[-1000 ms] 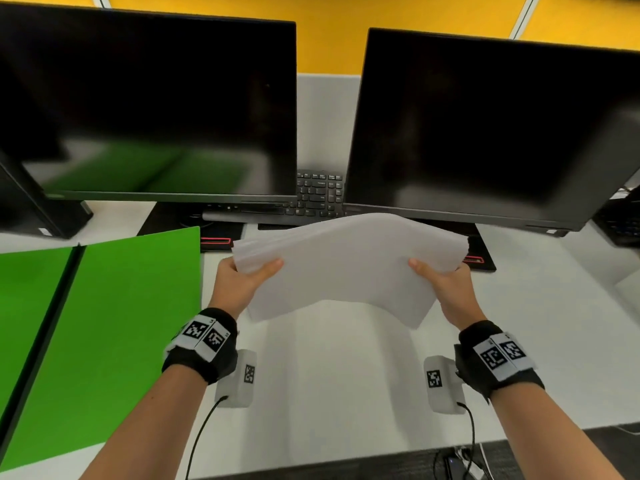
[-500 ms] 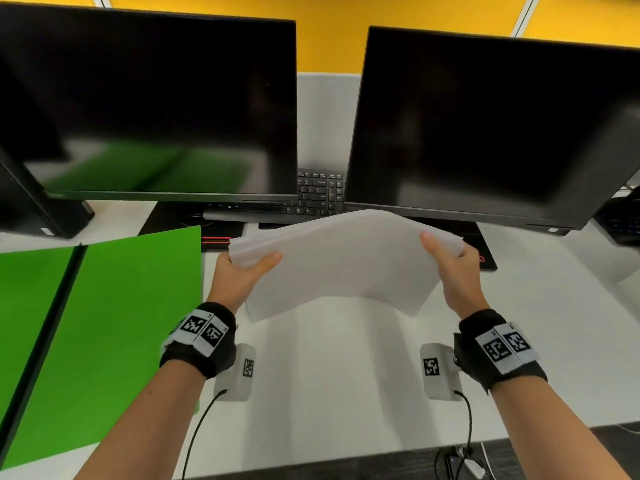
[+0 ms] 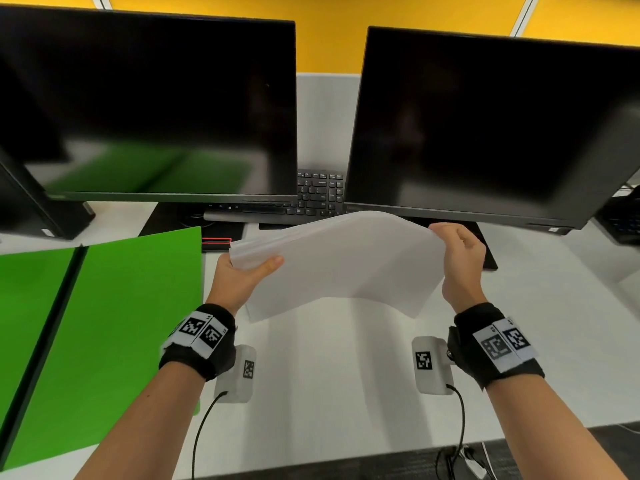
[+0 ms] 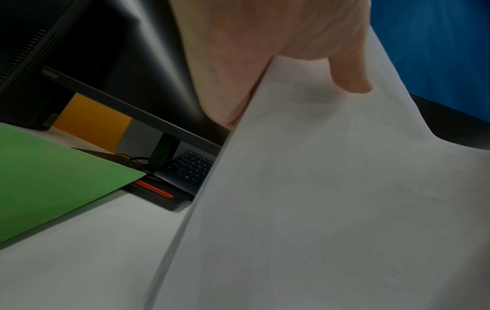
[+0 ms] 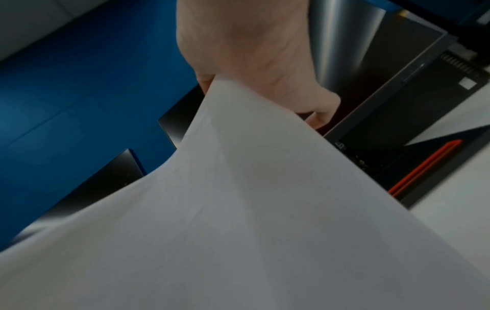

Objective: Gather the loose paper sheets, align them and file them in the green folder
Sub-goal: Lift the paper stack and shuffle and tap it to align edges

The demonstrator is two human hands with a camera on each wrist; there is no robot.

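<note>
A stack of white paper sheets (image 3: 341,261) hangs arched in the air above the white desk, in front of the monitors. My left hand (image 3: 247,271) pinches its left edge, thumb on top. My right hand (image 3: 457,261) grips the right edge near the far corner, fingers curled over it. The green folder (image 3: 114,327) lies open flat on the desk to the left, its black spine (image 3: 45,334) running down the middle. In the wrist views the paper sheets (image 4: 318,209) (image 5: 238,220) fill most of the picture under each hand (image 4: 278,58) (image 5: 252,52), and a corner of the green folder (image 4: 53,182) shows.
Two dark monitors (image 3: 149,105) (image 3: 491,133) stand close behind the paper, with a black keyboard (image 3: 318,195) between them. Black monitor bases with red strips (image 3: 216,241) sit just past the folder. The desk's front edge (image 3: 346,459) is near my forearms.
My right hand slid up the paper's right edge toward the far corner and curled over it. The stack bowed higher. The left hand kept its hold, nearly still.
</note>
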